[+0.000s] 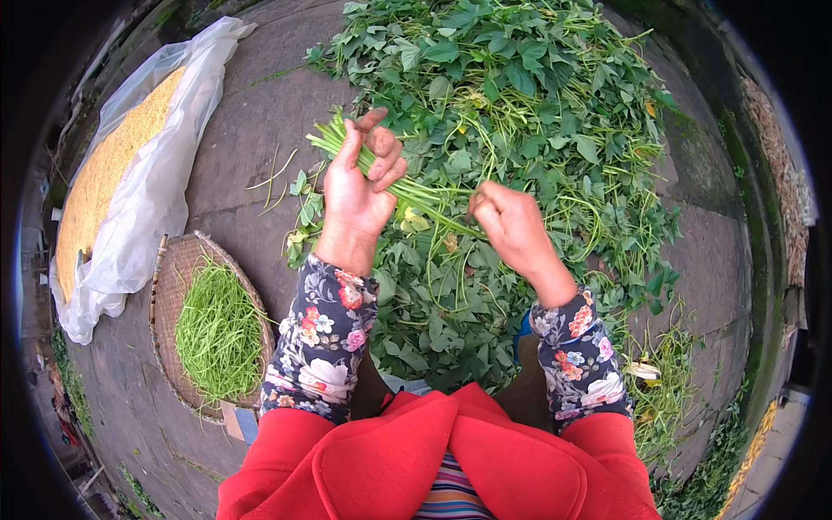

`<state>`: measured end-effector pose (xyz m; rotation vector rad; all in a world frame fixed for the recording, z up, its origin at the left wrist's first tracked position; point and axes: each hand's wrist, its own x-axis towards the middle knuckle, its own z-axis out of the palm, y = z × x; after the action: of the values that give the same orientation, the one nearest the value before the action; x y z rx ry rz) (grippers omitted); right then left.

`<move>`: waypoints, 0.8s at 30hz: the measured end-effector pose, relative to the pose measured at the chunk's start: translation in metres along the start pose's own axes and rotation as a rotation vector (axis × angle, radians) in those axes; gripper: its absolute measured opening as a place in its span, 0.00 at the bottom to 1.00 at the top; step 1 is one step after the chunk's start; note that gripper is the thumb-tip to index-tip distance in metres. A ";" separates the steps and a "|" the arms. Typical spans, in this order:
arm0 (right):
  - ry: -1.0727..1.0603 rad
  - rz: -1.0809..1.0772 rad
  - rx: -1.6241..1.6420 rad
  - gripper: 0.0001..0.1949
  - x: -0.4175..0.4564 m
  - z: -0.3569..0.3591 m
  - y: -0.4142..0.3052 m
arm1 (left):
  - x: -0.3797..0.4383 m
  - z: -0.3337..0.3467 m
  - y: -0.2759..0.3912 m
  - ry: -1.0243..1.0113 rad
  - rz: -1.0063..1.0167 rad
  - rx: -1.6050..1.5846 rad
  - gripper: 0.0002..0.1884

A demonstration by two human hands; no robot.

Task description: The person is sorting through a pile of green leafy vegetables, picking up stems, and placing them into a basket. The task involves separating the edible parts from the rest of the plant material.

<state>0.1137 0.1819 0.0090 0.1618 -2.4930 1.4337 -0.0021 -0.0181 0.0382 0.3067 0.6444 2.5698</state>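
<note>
A bundle of green stems (pixel 422 194) lies across the palm of my left hand (pixel 364 175), whose fingers curl around it. The cut-looking ends stick out past my thumb at the upper left. My right hand (pixel 513 227) is closed at the other end of the bundle, its fingertips on the stems' thin ends. What exactly it pinches is hard to tell. Beneath and beyond both hands spreads a large heap of leafy green vines (pixel 539 110). A round woven bamboo tray (pixel 162 312) at the lower left holds a pile of stripped green stems (pixel 218 331).
Yellow grain (pixel 117 175) lies on a translucent plastic sheet (pixel 162 169) at the upper left. A few loose stems (pixel 276 179) are on the stone paving (pixel 250 143). More stems and vine scraps (pixel 669 383) lie at the lower right. A mossy edge runs along the right.
</note>
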 end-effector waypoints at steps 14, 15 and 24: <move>-0.260 0.008 0.124 0.14 -0.010 -0.009 -0.005 | -0.002 -0.006 0.014 0.052 0.091 -0.060 0.20; -0.275 0.009 0.086 0.13 -0.011 -0.006 -0.004 | -0.002 -0.005 0.013 0.055 0.094 -0.057 0.20; -0.307 0.088 0.148 0.10 -0.018 0.000 0.005 | -0.008 -0.007 0.020 0.057 0.134 -0.031 0.19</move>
<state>0.1299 0.1840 -0.0003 0.3274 -2.6587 1.7478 -0.0055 -0.0407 0.0412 0.2760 0.6228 2.7230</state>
